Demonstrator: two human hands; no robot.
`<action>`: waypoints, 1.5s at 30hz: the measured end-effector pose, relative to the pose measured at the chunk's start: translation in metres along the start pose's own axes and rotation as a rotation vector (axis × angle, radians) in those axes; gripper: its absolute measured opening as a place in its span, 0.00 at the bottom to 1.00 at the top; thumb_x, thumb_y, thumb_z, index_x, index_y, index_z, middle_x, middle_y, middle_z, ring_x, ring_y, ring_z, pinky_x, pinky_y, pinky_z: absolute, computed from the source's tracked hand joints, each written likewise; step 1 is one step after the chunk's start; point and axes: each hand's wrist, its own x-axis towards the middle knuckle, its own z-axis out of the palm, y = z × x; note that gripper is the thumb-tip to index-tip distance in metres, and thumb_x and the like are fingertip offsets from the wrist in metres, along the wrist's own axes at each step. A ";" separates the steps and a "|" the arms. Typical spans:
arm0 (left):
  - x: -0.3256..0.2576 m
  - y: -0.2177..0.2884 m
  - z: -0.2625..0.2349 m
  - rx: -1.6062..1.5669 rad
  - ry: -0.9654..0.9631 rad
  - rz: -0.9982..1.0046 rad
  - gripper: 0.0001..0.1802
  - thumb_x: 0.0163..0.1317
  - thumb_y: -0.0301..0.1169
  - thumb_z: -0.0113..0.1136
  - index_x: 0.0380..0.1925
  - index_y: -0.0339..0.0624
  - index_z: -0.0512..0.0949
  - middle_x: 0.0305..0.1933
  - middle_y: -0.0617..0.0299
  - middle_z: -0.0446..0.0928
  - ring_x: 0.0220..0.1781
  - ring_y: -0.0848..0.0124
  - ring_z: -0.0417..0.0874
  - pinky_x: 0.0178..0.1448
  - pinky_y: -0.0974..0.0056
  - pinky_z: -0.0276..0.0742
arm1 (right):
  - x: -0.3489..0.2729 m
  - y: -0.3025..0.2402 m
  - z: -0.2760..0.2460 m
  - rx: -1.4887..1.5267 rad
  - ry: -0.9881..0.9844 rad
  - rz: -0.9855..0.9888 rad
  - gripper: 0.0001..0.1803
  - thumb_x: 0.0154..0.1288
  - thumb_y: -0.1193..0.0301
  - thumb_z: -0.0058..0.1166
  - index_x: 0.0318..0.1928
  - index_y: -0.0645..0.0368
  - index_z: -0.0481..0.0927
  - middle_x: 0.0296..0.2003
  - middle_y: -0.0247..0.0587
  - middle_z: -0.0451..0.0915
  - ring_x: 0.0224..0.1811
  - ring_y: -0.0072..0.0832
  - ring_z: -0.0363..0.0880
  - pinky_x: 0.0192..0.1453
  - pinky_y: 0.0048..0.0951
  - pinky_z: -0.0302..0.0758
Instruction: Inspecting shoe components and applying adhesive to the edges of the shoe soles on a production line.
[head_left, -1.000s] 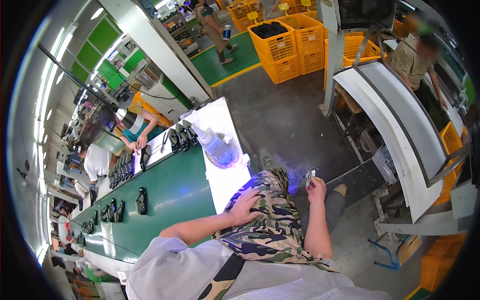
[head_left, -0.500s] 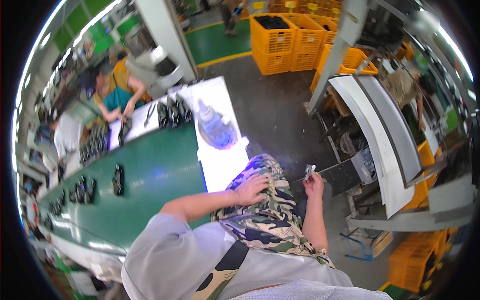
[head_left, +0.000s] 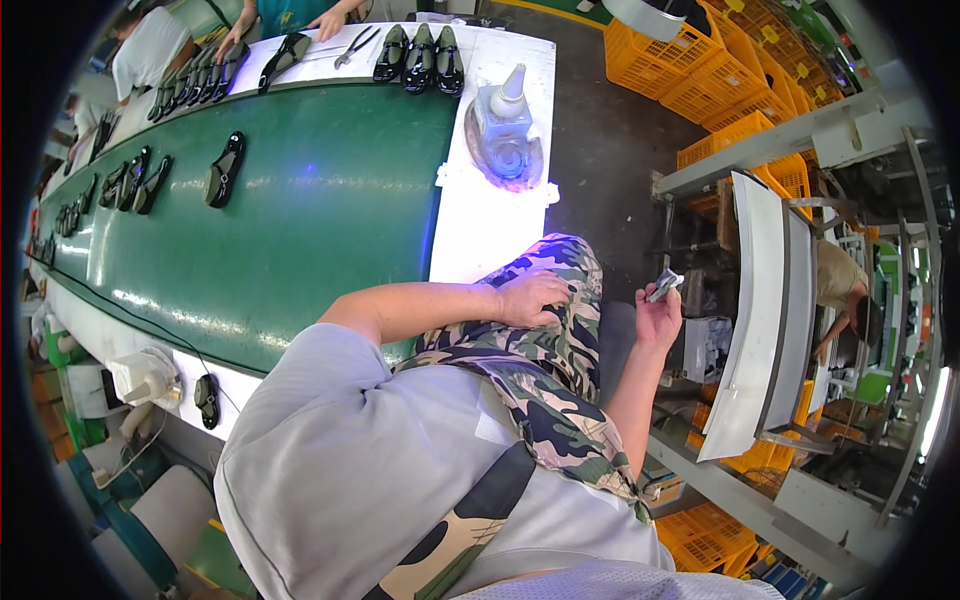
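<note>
From the head camera, a green work surface [head_left: 300, 230] fills the left side, and the person sits at its near right corner. To the right of the green surface and well apart from it, the right hand [head_left: 657, 318] is raised, thumb and fingers closed in a pinch on a small silvery-white object [head_left: 664, 285]; what the object is cannot be made out. The left hand [head_left: 532, 298], just past the green surface's right end, lies palm down on the camouflage cloth [head_left: 578, 262] over the lap. Its fingers are loosely bent; their undersides are hidden, so whether they grip the cloth cannot be told.

Bordering the green surface on the right is a brightly lit white tabletop [head_left: 480, 235], bearing a translucent bottle [head_left: 503, 118] with a pointed nozzle. Along the green surface's far edge stand three dark, shiny shoes [head_left: 420, 65], with a two-armed tool [head_left: 356, 48] to their left. One dark shoe [head_left: 224, 170] lies on the green surface itself. Far to its right are stacked yellow crates [head_left: 665, 60].
</note>
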 end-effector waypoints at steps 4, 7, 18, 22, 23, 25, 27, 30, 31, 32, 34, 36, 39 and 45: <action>-0.003 0.000 -0.001 0.026 0.033 -0.016 0.24 0.52 0.38 0.67 0.48 0.37 0.78 0.56 0.49 0.77 0.63 0.52 0.75 0.69 0.48 0.65 | 0.014 0.016 0.014 0.040 -0.132 0.042 0.04 0.64 0.70 0.60 0.38 0.51 0.84 0.43 0.39 0.86 0.44 0.39 0.82 0.50 0.46 0.74; -0.004 -0.001 -0.005 0.053 0.108 -0.070 0.26 0.53 0.39 0.65 0.51 0.37 0.77 0.60 0.45 0.73 0.65 0.50 0.72 0.73 0.49 0.61 | 0.020 0.031 0.011 -0.006 -0.113 0.046 0.04 0.62 0.70 0.61 0.38 0.51 0.83 0.41 0.39 0.85 0.42 0.39 0.83 0.49 0.47 0.76; -0.095 -0.045 -0.046 0.254 -0.026 -0.376 0.36 0.65 0.48 0.56 0.66 0.34 0.64 0.69 0.40 0.64 0.71 0.45 0.63 0.74 0.47 0.57 | 0.014 0.071 -0.014 0.060 0.029 0.100 0.04 0.61 0.73 0.60 0.36 0.52 0.79 0.36 0.39 0.84 0.38 0.38 0.83 0.43 0.44 0.80; -0.118 -0.051 -0.062 0.413 -0.169 -0.343 0.35 0.64 0.44 0.56 0.66 0.34 0.64 0.71 0.42 0.62 0.74 0.47 0.59 0.76 0.45 0.52 | 0.022 0.075 0.029 0.130 -0.081 0.089 0.05 0.60 0.73 0.60 0.37 0.53 0.80 0.38 0.40 0.84 0.41 0.36 0.82 0.49 0.47 0.77; -0.123 -0.052 -0.066 0.421 -0.232 -0.332 0.37 0.61 0.42 0.57 0.67 0.35 0.63 0.72 0.42 0.60 0.76 0.47 0.57 0.77 0.45 0.50 | 0.024 0.082 0.040 0.133 -0.110 0.104 0.05 0.60 0.73 0.60 0.37 0.53 0.80 0.38 0.40 0.84 0.42 0.36 0.82 0.49 0.47 0.77; -0.129 -0.056 -0.070 0.439 -0.349 -0.312 0.41 0.55 0.40 0.60 0.69 0.37 0.61 0.74 0.44 0.57 0.78 0.47 0.51 0.79 0.44 0.44 | 0.029 0.099 0.067 0.134 -0.170 0.158 0.05 0.60 0.73 0.60 0.37 0.53 0.79 0.38 0.40 0.84 0.42 0.36 0.82 0.50 0.48 0.76; -0.131 -0.059 -0.071 0.458 -0.367 -0.303 0.43 0.54 0.40 0.61 0.70 0.39 0.60 0.75 0.45 0.55 0.79 0.48 0.50 0.79 0.45 0.43 | 0.033 0.117 0.089 0.141 -0.201 0.224 0.04 0.61 0.73 0.59 0.37 0.53 0.78 0.38 0.40 0.84 0.42 0.35 0.82 0.51 0.48 0.76; -0.139 -0.068 -0.063 0.547 -0.405 -0.307 0.48 0.51 0.41 0.63 0.72 0.42 0.56 0.77 0.47 0.51 0.80 0.50 0.47 0.80 0.46 0.41 | 0.041 0.150 0.092 0.055 -0.198 0.281 0.04 0.61 0.73 0.59 0.35 0.53 0.77 0.36 0.40 0.83 0.42 0.37 0.82 0.50 0.49 0.77; -0.135 -0.065 -0.064 0.520 -0.400 -0.311 0.48 0.51 0.41 0.63 0.73 0.42 0.55 0.77 0.48 0.51 0.80 0.50 0.46 0.80 0.47 0.40 | 0.043 0.163 0.082 0.048 -0.202 0.287 0.05 0.61 0.75 0.58 0.36 0.54 0.76 0.36 0.40 0.82 0.42 0.38 0.82 0.50 0.50 0.77; -0.130 -0.064 -0.064 0.493 -0.396 -0.314 0.49 0.51 0.42 0.62 0.73 0.42 0.55 0.78 0.48 0.50 0.80 0.50 0.46 0.80 0.47 0.39 | 0.043 0.172 0.070 0.048 -0.200 0.275 0.05 0.61 0.75 0.58 0.36 0.54 0.76 0.36 0.40 0.82 0.42 0.38 0.82 0.50 0.50 0.77; -0.138 -0.068 -0.061 0.542 -0.399 -0.316 0.49 0.51 0.42 0.62 0.73 0.42 0.55 0.78 0.48 0.50 0.80 0.51 0.45 0.80 0.47 0.39 | 0.035 0.179 0.084 -0.040 -0.129 0.310 0.06 0.62 0.77 0.58 0.39 0.54 0.76 0.37 0.41 0.82 0.43 0.39 0.82 0.51 0.51 0.78; -0.141 -0.069 -0.059 0.589 -0.405 -0.306 0.49 0.51 0.43 0.62 0.73 0.42 0.56 0.78 0.48 0.50 0.80 0.51 0.45 0.80 0.47 0.39 | 0.031 0.168 0.085 0.034 -0.085 0.372 0.08 0.61 0.82 0.58 0.38 0.58 0.73 0.36 0.41 0.79 0.41 0.36 0.82 0.52 0.40 0.80; -0.140 -0.070 -0.058 0.588 -0.402 -0.304 0.47 0.52 0.45 0.61 0.72 0.42 0.57 0.77 0.48 0.51 0.80 0.51 0.47 0.80 0.47 0.40 | 0.028 0.164 0.083 0.092 -0.122 0.377 0.08 0.61 0.83 0.57 0.38 0.58 0.74 0.37 0.42 0.80 0.42 0.37 0.82 0.53 0.42 0.80; -0.142 -0.073 -0.056 0.591 -0.364 -0.270 0.45 0.53 0.48 0.57 0.70 0.41 0.60 0.76 0.48 0.55 0.79 0.50 0.50 0.79 0.47 0.43 | 0.032 0.167 0.081 0.101 -0.112 0.379 0.08 0.62 0.83 0.57 0.38 0.59 0.74 0.36 0.42 0.79 0.41 0.35 0.82 0.53 0.39 0.80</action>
